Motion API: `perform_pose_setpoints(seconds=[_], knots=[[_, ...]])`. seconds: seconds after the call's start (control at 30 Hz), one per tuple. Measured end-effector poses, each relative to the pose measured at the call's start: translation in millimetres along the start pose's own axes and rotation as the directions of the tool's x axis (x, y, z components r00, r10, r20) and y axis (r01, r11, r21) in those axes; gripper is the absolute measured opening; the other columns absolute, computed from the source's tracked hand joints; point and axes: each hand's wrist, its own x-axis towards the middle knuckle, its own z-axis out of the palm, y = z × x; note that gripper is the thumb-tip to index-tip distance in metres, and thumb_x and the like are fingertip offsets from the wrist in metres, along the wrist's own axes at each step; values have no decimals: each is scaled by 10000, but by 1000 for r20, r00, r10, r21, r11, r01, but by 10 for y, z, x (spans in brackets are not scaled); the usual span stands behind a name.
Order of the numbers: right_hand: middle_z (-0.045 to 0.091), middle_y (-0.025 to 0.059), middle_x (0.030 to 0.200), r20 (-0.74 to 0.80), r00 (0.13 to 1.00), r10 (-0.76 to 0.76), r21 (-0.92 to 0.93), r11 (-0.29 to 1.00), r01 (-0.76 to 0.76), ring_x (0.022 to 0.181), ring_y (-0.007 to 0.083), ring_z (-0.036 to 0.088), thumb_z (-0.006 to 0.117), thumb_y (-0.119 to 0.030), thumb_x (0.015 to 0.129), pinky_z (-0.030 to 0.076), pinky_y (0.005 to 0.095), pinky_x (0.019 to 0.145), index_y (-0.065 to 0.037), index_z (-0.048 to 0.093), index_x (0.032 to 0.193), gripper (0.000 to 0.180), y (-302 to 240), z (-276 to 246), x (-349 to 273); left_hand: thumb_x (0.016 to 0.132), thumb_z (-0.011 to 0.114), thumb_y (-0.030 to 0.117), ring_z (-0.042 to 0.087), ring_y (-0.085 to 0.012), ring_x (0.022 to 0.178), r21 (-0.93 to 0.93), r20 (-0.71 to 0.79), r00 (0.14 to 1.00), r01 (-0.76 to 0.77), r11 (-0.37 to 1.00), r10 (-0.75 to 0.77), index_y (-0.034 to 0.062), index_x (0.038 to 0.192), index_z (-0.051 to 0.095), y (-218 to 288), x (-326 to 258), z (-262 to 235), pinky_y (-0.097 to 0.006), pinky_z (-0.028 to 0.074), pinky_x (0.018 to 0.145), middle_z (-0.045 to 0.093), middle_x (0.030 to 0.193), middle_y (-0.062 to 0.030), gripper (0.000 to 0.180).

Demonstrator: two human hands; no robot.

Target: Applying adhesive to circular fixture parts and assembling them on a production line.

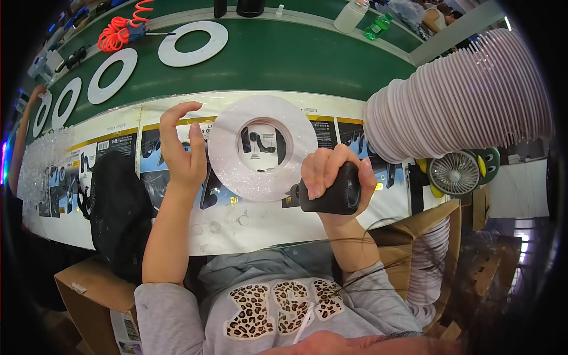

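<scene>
A thick white ring [228,157] with a speckled, glittery surface lies flat on the printed sheet covering the worktable, in front of me. My left hand [184,151] is raised at its left side, fingers apart and loosely bent, holding nothing. To the ring's lower right, my right hand [336,168] grips a black rounded handheld tool [331,200]. A short narrow tip sticks out of the tool's left side, toward the ring; its exact kind I cannot make out. Part of the tool is hidden behind my fingers.
A long stack of white rings [426,115] leans at the right, above a small green fan [454,173]. Several flat rings [167,53] lie on the green belt [284,62], near an orange coiled hose [113,36]. Black cloth [121,207] sits left; a cardboard box [449,236] stands right.
</scene>
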Motion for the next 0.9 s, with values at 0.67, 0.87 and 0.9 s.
perform_pose_setpoints(seconds=[0.67,0.87,0.9], knots=[[453,82,582,-58,992,-111,-38,993,109,533,166,429,318,-434,966,384,277,546,-37,448,702,495,-97,-61,68,894,503,74,529,-289,1080,53,80,994,68,996,-72,-9,1157,512,34,60,10,-367,385,959,562,1149,-153,276],[443,77,584,-74,996,-47,-81,996,41,533,162,422,314,-420,967,384,269,546,-37,437,703,481,-105,-63,65,916,532,158,472,-330,1210,234,172,971,124,964,-166,28,1233,505,13,49,61,-388,349,1023,526,1244,-179,344],[443,77,584,-74,996,-48,-82,996,42,533,162,422,314,-420,967,384,269,546,-37,437,703,481,-101,-75,66,930,520,189,459,-328,1229,218,202,956,169,961,-213,25,1258,491,-3,38,76,-392,343,1033,513,1275,-179,369]])
